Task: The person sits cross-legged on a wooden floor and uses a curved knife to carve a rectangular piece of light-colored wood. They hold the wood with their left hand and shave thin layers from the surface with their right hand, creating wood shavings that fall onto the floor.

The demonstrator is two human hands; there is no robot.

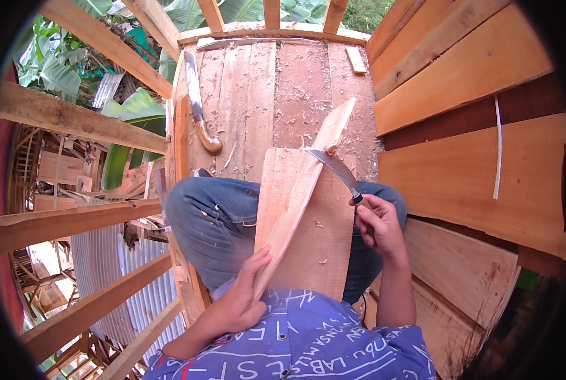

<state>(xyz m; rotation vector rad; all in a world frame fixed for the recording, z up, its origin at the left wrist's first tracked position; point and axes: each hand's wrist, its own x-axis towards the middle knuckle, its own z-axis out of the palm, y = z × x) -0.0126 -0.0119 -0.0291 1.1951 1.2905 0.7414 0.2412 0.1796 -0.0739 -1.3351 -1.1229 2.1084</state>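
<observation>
Here, my right hand [381,225] grips curved grey-metal knife [343,171] | blade across long pale wooden strip [295,202] | my left hand [243,303] holds strip's near end

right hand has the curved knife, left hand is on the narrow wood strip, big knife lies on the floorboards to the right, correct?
Not quite: the head view shows the big knife lying on the floorboards to the left. The rest holds: the right hand has the curved knife and the left hand is on the narrow wood strip.
</observation>
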